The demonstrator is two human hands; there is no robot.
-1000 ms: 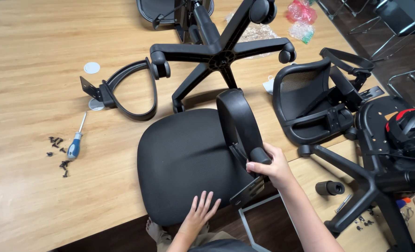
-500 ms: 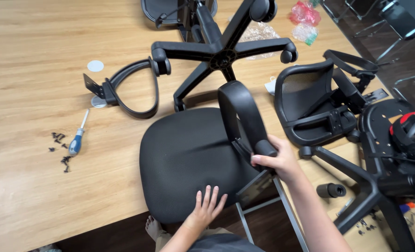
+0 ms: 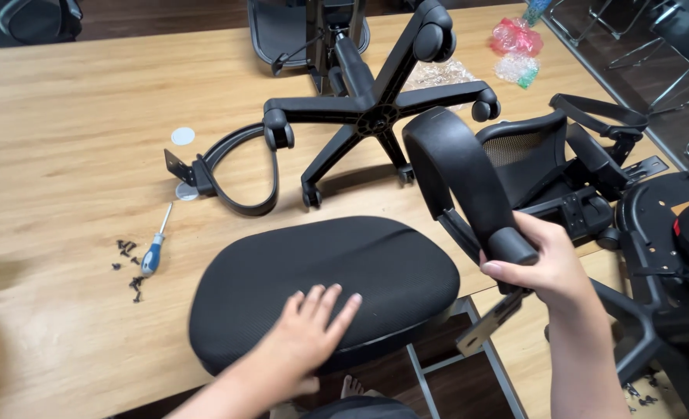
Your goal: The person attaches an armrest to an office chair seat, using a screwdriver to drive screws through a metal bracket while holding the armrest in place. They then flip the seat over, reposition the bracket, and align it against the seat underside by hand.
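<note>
1. Left hand lies flat and open on the black seat cushion, fingers spread, palm pressing the near edge; it grips nothing, only steadies.
2. Right hand is closed round the lower end of a black armrest loop, held upright just beside the seat's right edge; a metal bracket hangs below the fist.
3. Seat cushion rests on the wooden table, near edge overhanging toward me; armrest is off the table, in the air, between the cushion and the mesh backrest.
4. My judgement for doing this well: keep the flat hand firm so the cushion does not slide off the edge; bring the bracket in square to the seat's side rather than twisted; I cannot see the mounting holes from here.
5. Around: second armrest lies on the table beyond the cushion; five-star wheeled base lies behind it, casters up.
6. Blue-handled screwdriver and a scatter of small black screws sit left of the cushion, near but apart from the left hand.
7. In the way: backrest and further black chair parts crowd the right side, close to the right forearm; little room to swing the armrest outward.
</note>
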